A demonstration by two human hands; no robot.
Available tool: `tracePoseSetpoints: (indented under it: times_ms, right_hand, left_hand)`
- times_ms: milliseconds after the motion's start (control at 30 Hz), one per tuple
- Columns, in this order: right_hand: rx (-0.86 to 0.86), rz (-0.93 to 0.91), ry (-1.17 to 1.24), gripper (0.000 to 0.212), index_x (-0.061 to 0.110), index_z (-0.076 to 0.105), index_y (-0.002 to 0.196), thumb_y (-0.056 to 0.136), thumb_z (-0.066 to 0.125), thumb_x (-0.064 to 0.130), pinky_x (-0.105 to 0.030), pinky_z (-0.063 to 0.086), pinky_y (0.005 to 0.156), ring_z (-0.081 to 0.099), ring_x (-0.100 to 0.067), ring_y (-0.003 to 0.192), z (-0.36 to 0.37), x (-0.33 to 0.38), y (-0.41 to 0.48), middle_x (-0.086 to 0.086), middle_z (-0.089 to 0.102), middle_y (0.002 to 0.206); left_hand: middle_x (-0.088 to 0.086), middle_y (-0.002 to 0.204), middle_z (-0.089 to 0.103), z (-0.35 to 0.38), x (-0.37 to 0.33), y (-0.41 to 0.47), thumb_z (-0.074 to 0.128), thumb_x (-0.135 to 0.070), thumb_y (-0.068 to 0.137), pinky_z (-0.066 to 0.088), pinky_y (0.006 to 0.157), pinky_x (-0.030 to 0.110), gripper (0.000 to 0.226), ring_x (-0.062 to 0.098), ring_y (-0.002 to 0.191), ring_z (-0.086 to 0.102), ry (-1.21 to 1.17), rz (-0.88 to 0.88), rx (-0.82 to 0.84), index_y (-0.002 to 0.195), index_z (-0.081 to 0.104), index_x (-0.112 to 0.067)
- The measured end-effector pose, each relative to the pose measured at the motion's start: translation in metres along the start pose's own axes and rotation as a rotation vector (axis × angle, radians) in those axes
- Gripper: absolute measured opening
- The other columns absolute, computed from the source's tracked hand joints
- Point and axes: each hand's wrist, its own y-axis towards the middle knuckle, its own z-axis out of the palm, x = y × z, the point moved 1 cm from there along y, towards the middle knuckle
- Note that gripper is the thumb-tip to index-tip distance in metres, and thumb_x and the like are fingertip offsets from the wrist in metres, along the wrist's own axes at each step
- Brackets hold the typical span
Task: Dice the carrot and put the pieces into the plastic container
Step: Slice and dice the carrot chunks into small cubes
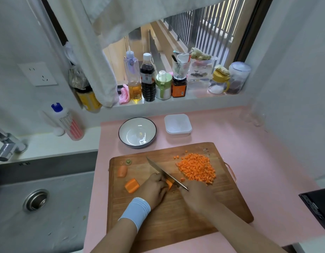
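Left hand [154,189], centre frame: fingers curled over a carrot piece [169,184], pinning it to the board [176,216]. Right hand [196,196] is wrapped round the knife [165,173] handle, blade on the piece. Dice pile [197,168] lies at the board's upper right. Two chunks [132,185] lie at the board's left. Container [177,125] stands beyond the board, right of the bowl [137,132].

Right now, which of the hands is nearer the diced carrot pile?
The right hand, gripping the knife just short of the diced carrot pile. The left hand is farther left, holding a carrot piece.
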Motion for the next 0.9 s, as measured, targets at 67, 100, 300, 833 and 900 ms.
tracePoseSetpoints:
  times_ms: [67,100,300,833,900]
  right_hand:
    - [-0.022,-0.017,-0.047,0.031,0.028,0.069,0.093,0.103,0.042,0.039,-0.033,0.050,0.071,0.066,-0.018,0.086,0.002,0.001,-0.002,0.005,0.068,0.086]
    - [-0.040,-0.028,-0.081,0.031,0.029,0.069,0.098,0.104,0.041,0.040,-0.033,0.050,0.073,0.066,-0.019,0.089,0.003,0.001,-0.004,0.005,0.069,0.090]
    - [-0.139,-0.111,-0.165,0.032,0.038,0.061,0.128,0.104,0.041,0.037,-0.029,0.041,0.073,0.065,-0.021,0.106,0.007,0.006,-0.021,0.003,0.071,0.113]
    - [-0.094,-0.120,-0.204,0.025,0.026,0.066,0.110,0.103,0.042,0.028,-0.027,0.039,0.068,0.066,-0.022,0.096,0.004,-0.002,-0.024,0.001,0.070,0.102]
    - [-0.067,-0.091,-0.194,0.023,0.022,0.066,0.105,0.103,0.043,0.025,-0.025,0.037,0.068,0.066,-0.023,0.096,0.003,-0.002,-0.022,-0.001,0.069,0.101]
  left_hand:
    - [-0.001,0.108,0.064,0.003,-0.002,0.001,0.062,-0.024,0.091,0.046,0.089,0.023,0.019,0.016,0.107,0.055,0.037,0.011,-0.003,0.100,0.076,-0.017]
    - [-0.001,0.103,0.066,0.005,-0.001,0.002,0.064,-0.023,0.089,0.048,0.086,0.023,0.016,0.017,0.102,0.058,0.063,0.018,-0.015,0.096,0.077,-0.017]
    - [-0.003,0.095,0.070,0.011,-0.001,0.001,0.069,-0.022,0.078,0.051,0.069,0.016,0.010,0.016,0.084,0.068,0.077,-0.016,-0.032,0.079,0.079,-0.022]
    - [-0.006,0.098,0.068,0.018,0.002,-0.003,0.073,-0.018,0.076,0.055,0.070,0.021,0.006,0.014,0.090,0.064,0.050,-0.025,-0.113,0.079,0.077,-0.022]
    - [-0.007,0.096,0.068,0.017,0.001,-0.003,0.077,-0.016,0.073,0.054,0.068,0.020,0.007,0.012,0.089,0.063,0.032,-0.028,-0.128,0.076,0.076,-0.022]
